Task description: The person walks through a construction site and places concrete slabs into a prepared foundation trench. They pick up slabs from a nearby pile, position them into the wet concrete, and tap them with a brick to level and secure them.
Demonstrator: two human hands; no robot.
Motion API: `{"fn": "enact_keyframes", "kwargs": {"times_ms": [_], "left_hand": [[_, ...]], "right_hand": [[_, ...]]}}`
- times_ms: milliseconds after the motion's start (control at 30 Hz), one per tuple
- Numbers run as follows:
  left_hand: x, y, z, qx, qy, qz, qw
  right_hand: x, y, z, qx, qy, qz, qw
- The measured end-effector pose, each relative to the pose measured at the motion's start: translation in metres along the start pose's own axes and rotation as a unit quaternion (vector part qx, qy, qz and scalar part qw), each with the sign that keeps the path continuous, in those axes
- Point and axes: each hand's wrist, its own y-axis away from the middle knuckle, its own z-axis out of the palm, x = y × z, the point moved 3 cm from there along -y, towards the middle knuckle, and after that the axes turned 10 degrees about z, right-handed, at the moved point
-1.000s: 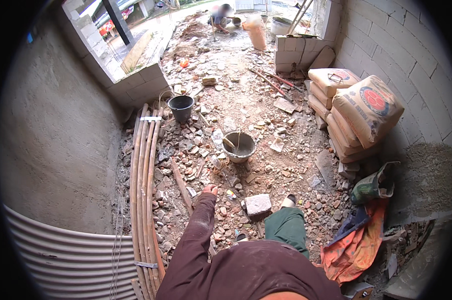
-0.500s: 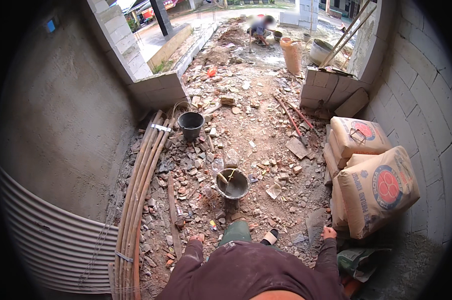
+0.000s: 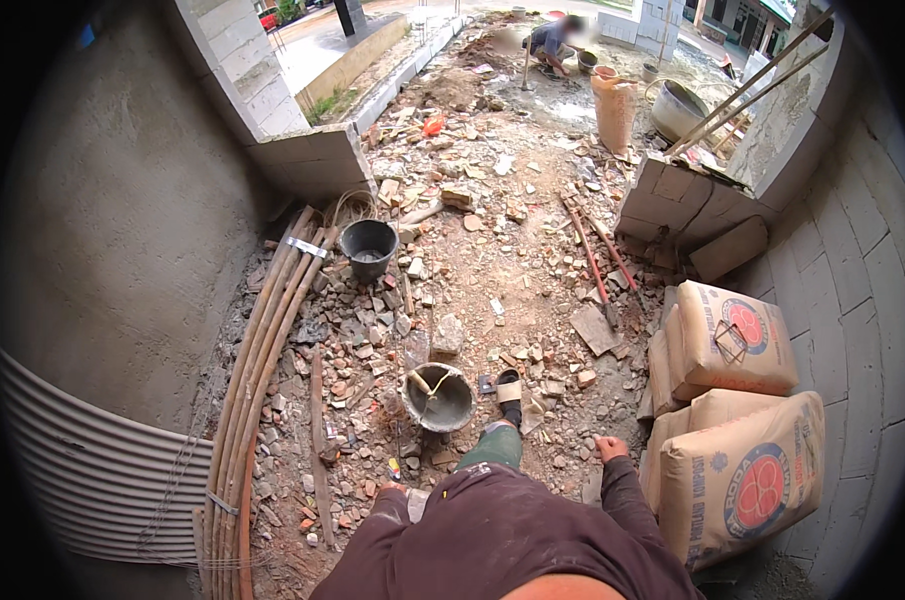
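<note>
My left hand (image 3: 393, 488) hangs low by my thigh, mostly hidden by the dark sleeve; its fingers barely show. My right hand (image 3: 611, 449) is held out above the rubble, its fingers curled in with nothing seen in them. It is closest to the stacked paper cement bags (image 3: 743, 480). Ahead of me stands a dark bucket (image 3: 460, 418) with a grey, mortar-smeared inside. A tool with a pale handle (image 3: 420, 382) and a yellow piece across it leans in this bucket. My sandalled foot (image 3: 510, 388) is set down just right of it.
Broken brick and stone (image 3: 373, 345) cover the ground. Long poles (image 3: 266, 395), a second black bucket (image 3: 370, 250) and corrugated sheeting (image 3: 93, 470) lie left. Red-handled tools (image 3: 595, 255) rest at right. Beyond the wall opening, a person (image 3: 551, 45) crouches near a tall sack (image 3: 615, 112).
I have stepped forward, so the bucket and cement bags are nearer. A sandalled foot now stands beside the bucket. My right hand has swung forward and inward.
</note>
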Motion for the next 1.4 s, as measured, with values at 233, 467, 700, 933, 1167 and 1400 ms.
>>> {"fn": "enact_keyframes", "kwargs": {"times_ms": [233,467,700,933,1167,1400], "left_hand": [[0.116,-0.144,-0.193,0.006,-0.193,0.238,0.952],[0.226,-0.259,-0.543,0.282,0.390,0.170,0.860],[0.281,-0.325,-0.576,0.195,0.403,0.078,0.891],[0.243,-0.333,-0.453,-0.027,-0.086,0.064,0.994],[0.317,-0.272,-0.489,-0.126,0.001,-0.032,0.991],[0.345,-0.431,-0.481,-0.116,0.100,0.003,0.988]], "right_hand": [[-0.035,-0.075,-0.117,0.194,-0.043,0.188,0.962],[-0.115,-0.131,-0.077,0.125,0.028,0.249,0.960],[-0.215,-0.274,-0.071,0.029,0.229,0.177,0.957],[-0.348,-0.583,-0.174,0.065,0.496,-0.057,0.864],[-0.666,-0.656,-0.055,0.058,0.201,-0.121,0.970],[-0.750,-0.667,0.083,-0.070,0.186,-0.153,0.968]]}}
